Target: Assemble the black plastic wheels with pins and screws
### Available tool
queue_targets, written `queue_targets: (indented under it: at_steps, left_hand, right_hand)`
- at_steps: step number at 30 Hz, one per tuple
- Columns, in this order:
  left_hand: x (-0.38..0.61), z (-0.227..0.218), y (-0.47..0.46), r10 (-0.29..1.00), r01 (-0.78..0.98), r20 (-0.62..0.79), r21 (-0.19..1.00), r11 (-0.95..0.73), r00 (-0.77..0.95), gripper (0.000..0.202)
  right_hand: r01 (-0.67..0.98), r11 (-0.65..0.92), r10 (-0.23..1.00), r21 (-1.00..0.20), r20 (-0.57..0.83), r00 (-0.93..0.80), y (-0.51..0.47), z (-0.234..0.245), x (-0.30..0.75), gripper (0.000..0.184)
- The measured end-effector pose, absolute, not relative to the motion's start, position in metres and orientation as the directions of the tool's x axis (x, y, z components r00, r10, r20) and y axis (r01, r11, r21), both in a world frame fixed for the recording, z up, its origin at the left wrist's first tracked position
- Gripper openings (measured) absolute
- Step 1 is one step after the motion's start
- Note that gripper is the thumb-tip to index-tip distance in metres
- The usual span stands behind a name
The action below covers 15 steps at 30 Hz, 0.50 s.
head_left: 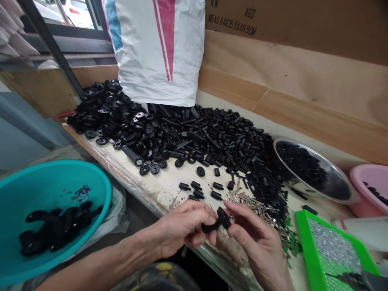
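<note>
Near the table's front edge, my left hand pinches a small black plastic part between thumb and fingers. My right hand curves around a round black plastic piece, its thumb and fingertips at that piece's right side. The two black pieces touch or are joined; I cannot tell which, as fingers cover part of them. Just beyond my hands lie several black cylinders with thin pins. Small metal strips are scattered beyond my right hand.
Black discs and short black tubes are heaped below a white sack. A teal basin with black parts stands left. At right are a steel bowl, a pink basin, a green tray and a dark tool.
</note>
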<state>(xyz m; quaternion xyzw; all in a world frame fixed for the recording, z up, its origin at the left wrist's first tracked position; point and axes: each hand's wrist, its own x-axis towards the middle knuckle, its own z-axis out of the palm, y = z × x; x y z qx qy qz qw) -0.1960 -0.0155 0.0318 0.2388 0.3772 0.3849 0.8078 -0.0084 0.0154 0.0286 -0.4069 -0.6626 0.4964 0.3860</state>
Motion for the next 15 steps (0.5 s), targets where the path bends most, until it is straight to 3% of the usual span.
queue_targets:
  at_steps: [5, 15]
  left_hand:
    - [-0.1955, 0.0309, -0.0162, 0.813, -0.444, -0.403, 0.69, 0.572, 0.421, 0.007]
    - [-0.1929, 0.033, -0.0119, 0.83, -0.403, -0.404, 0.735, 0.545, 0.385, 0.007]
  right_hand:
    - [0.108, 0.03, 0.961, -0.994, -0.001, -0.276, 0.0077, 0.0249, -0.0103, 0.035]
    - [0.282, 0.363, 0.886, -0.888, 0.234, -0.401, 0.0174, 0.0242, -0.0019, 0.031]
